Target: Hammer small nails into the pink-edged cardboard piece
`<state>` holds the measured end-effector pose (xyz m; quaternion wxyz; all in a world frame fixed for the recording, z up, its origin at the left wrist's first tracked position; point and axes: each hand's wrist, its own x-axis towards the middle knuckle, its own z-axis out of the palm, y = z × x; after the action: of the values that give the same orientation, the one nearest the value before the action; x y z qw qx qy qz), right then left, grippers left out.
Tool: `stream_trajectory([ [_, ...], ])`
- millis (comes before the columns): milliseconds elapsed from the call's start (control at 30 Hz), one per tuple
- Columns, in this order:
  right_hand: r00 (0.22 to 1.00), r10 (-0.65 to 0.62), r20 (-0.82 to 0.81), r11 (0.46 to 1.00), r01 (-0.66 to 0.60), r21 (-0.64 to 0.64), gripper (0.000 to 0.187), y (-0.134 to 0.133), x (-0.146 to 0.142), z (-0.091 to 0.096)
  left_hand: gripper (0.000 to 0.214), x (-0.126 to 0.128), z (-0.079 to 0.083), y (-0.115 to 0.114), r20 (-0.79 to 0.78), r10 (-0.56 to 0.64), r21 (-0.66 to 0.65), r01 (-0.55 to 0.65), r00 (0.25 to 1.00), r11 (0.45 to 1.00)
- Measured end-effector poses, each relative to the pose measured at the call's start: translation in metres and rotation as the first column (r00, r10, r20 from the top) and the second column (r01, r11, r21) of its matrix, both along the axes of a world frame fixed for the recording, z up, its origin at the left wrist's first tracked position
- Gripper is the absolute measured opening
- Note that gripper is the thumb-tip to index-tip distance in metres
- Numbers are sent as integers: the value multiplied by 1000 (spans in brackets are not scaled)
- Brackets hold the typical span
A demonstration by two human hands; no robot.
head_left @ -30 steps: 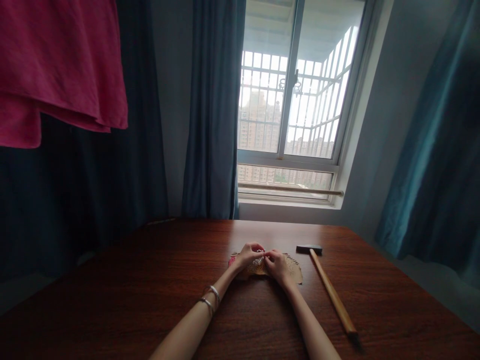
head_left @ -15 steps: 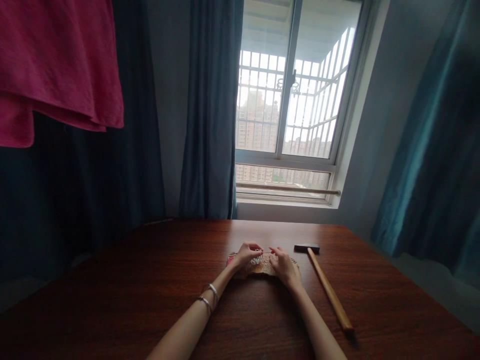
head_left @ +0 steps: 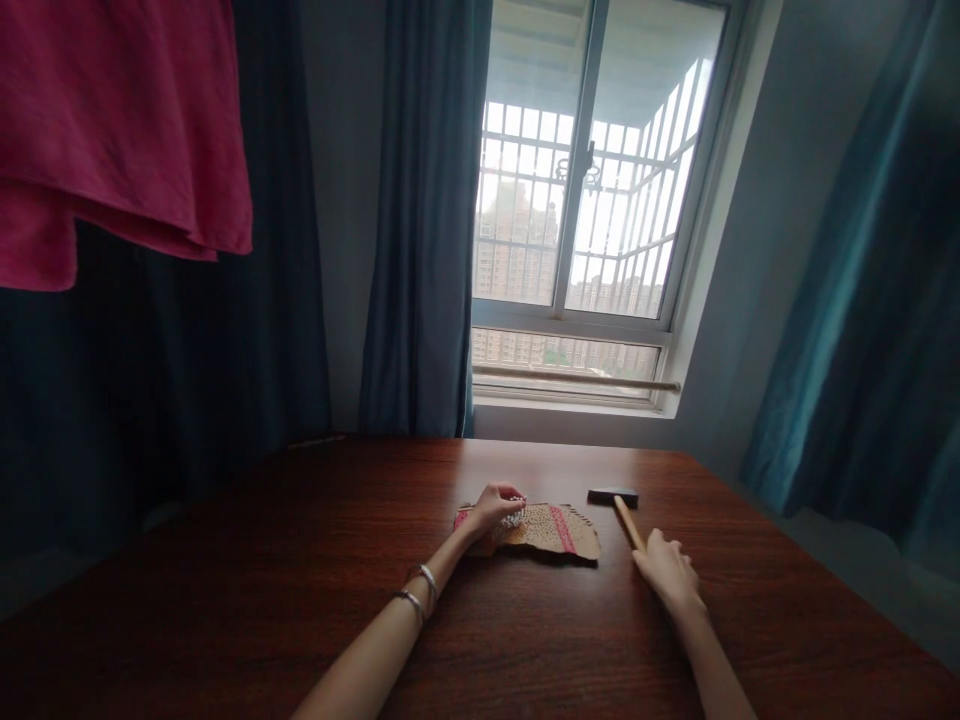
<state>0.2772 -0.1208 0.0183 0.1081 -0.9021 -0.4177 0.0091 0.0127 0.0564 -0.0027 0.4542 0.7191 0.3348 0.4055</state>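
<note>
A strip of brown cardboard (head_left: 541,530), speckled with many small dots and crossed by a pink band, lies on the wooden table. Over its left part rests my left hand (head_left: 496,508), thumb and fingers pinched together; what is between them is too small to make out. Something silvery and beaded-looking (head_left: 514,518) shows just under those fingers, partly hidden. To the right, my right hand (head_left: 667,568) is closed around the wooden handle of a hammer (head_left: 628,522). The hammer's dark head lies on the table beyond the cardboard's right end.
The brown table (head_left: 337,600) reaches back toward a window (head_left: 570,250) with bars outside. Blue curtains (head_left: 424,250) hang at both sides, and a pink cloth (head_left: 135,130) hangs at the upper left. Two silver bangles (head_left: 420,595) circle my left wrist.
My right hand has left the cardboard and moved right onto the hammer's handle, uncovering the cardboard's right end and pink band. My left hand has stayed in place.
</note>
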Motion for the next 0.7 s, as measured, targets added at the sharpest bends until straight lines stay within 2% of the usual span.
stream_trajectory([
  [100, 995, 72, -73, 996, -75, -49, 35, -4, 2, -3, 28, 0, 0, 0, -1, -14, 9, 14, 1000, 1000],
  [167, 988, 115, -99, 993, -118, -30, 33, -3, 2, -5, 27, -1, 0, 0, -12, -18, 15, 18, 1000, 1000],
  [367, 934, 175, -312, 963, -96, 253, 20, 9, 3, -10, 26, 0, 0, 1, -39, 15, 15, -15, 999, 1000],
  [467, 900, 220, -377, 945, -100, 312, 25, 16, -4, -6, 26, 0, -1, 1, -41, 12, 25, -11, 999, 1000],
  [500, 863, 247, -441, 932, -87, 352, 26, 17, -8, -2, 26, 0, -2, 1, -38, 9, 27, -8, 999, 1000],
  [533, 796, 287, -532, 914, -62, 400, 26, 17, -13, 2, 26, 0, -2, 1, -37, 8, 31, -7, 999, 1000],
  [567, 691, 341, -637, 893, -26, 450, 26, 16, -18, 7, 26, -1, -3, 2, -36, 5, 37, -4, 999, 999],
  [667, 246, 493, -835, 851, 63, 521, 30, 8, -37, 26, 26, -1, -3, 2, -38, -8, 57, 10, 999, 998],
  [700, 145, 510, -848, 852, 54, 521, 32, 4, -44, 32, 26, -1, -3, 2, -39, -12, 58, 14, 999, 998],
])
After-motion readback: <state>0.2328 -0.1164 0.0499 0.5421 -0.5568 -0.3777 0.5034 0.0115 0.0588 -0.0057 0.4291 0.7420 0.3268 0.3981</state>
